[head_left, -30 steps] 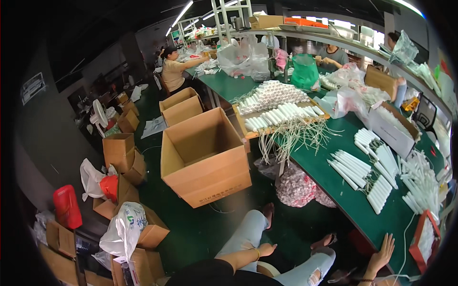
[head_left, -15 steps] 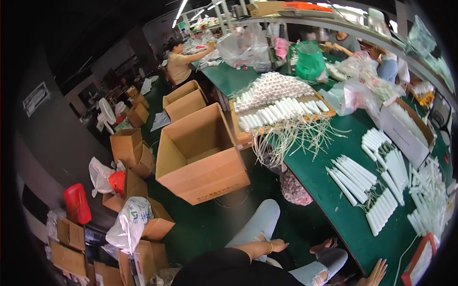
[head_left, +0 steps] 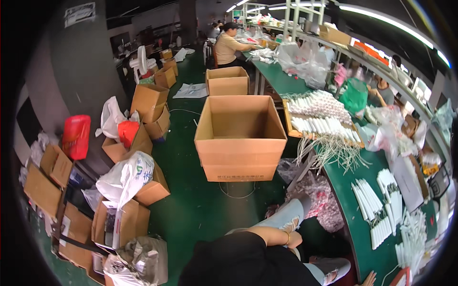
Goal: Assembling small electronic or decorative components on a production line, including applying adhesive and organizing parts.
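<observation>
My left hand (head_left: 295,239), with a yellow bracelet at the wrist, rests by my knee in light torn jeans (head_left: 292,217). Its fingers point down and are hidden, so its grip cannot be read. At the lower edge of the view, the fingers of my right hand (head_left: 369,279) lie stretched out at the edge of the green table (head_left: 336,190). White taper candle-shaped sticks (head_left: 366,198) lie in bundles on that table, beyond the right hand. A pile of thin white sticks (head_left: 411,238) is closer to it. Neither hand touches these sticks.
A large open carton (head_left: 241,159) stands ahead, a smaller carton (head_left: 228,86) behind it. A wooden tray (head_left: 289,125) holds white tubes with trailing wires. Cartons and bags (head_left: 125,178) line the left side. A person (head_left: 231,46) sits at the table's far end.
My view has swung left and up, so the large carton and table sit further right in it. My right hand shows less at the lower edge. Both hands stay in about the same places.
</observation>
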`<state>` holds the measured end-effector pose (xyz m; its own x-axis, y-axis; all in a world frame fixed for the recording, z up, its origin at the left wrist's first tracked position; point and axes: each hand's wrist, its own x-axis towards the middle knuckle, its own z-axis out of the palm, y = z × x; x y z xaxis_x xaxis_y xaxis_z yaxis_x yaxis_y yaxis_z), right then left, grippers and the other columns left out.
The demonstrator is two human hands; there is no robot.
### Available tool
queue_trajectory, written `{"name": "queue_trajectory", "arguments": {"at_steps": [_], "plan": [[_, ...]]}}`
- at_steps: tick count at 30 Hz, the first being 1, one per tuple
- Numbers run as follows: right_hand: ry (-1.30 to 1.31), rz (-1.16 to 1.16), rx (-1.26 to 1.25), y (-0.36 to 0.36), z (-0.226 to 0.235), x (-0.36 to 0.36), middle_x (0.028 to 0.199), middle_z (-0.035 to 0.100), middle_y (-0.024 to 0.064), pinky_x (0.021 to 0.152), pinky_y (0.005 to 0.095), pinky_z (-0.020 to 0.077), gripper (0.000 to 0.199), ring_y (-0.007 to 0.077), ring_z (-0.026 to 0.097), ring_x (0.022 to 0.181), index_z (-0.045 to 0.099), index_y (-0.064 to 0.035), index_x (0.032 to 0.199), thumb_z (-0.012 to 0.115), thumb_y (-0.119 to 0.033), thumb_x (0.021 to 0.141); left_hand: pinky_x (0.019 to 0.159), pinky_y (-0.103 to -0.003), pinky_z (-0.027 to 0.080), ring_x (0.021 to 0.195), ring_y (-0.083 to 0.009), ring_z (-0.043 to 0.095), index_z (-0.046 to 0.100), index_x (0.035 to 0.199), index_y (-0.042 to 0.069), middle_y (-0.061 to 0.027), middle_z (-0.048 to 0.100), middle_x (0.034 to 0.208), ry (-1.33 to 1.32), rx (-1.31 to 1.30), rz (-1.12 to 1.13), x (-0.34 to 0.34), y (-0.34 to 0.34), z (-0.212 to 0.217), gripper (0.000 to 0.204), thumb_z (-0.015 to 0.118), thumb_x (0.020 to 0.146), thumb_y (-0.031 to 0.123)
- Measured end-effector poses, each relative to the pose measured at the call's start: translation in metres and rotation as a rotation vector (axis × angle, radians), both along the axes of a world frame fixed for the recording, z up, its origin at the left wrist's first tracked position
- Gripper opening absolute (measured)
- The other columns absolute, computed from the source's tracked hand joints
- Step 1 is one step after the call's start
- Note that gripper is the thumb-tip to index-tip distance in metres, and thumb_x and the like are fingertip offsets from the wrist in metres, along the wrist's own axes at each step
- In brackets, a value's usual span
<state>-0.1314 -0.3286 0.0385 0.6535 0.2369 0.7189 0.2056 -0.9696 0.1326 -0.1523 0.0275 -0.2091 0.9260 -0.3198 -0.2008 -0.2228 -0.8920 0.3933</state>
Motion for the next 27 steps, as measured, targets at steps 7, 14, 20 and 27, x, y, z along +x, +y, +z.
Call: {"name": "queue_trajectory", "arguments": {"at_steps": [7,14,20,27], "plan": [[-0.063,-0.006,-0.025,0.0,0.001,0.0,0.114,0.068,0.0037,0.087,0.0367,0.0514,0.052,0.0259,0.063,0.107,0.071,-0.0162,0.11,0.042,0.006,0.073,0.067,-0.045,0.05,0.078,-0.0357,0.065,0.067,0.079,-0.001,-0.0209,0.065,0.085,-0.134,0.047,0.13,-0.027,0.007,-0.028,0.019,0.059,0.074,0.015],[-0.136,0.081,0.082,-0.005,-0.009,0.005,0.106,0.069,0.0142,0.087,0.0389,0.0519,0.047,0.0289,0.066,0.1,0.073,-0.0089,0.101,0.041,0.009,0.071,0.072,-0.044,0.048,0.086,-0.0336,0.063,0.069,0.087,0.001,-0.0195,0.064,0.093,-0.037,0.025,0.255,-0.058,0.02,0.025,0.03,0.062,0.075,0.027],[-0.114,0.654,0.038,0.044,0.014,-0.048,0.109,0.068,0.0154,0.086,0.0442,0.0505,0.04,0.0346,0.064,0.102,0.071,-0.006,0.097,0.046,0.01,0.07,0.08,-0.045,0.049,0.107,-0.0344,0.055,0.056,0.115,0.005,-0.018,0.056,0.111,0.087,0.037,0.218,-0.069,0.026,0.02,0.067,0.082,0.057,0.026],[0.828,0.883,0.698,-0.015,-0.222,-0.06,0.115,0.05,0.0148,0.066,0.0313,0.0467,0.03,0.0182,0.055,0.076,0.059,-0.0013,0.115,0.054,-0.012,0.087,0.098,-0.064,0.032,0.132,-0.0433,0.03,0.058,0.116,0.007,-0.0212,0.039,0.134,0.102,0.175,0.195,-0.057,0.023,0.028,0.075,0.086,0.049,0.026]]}}
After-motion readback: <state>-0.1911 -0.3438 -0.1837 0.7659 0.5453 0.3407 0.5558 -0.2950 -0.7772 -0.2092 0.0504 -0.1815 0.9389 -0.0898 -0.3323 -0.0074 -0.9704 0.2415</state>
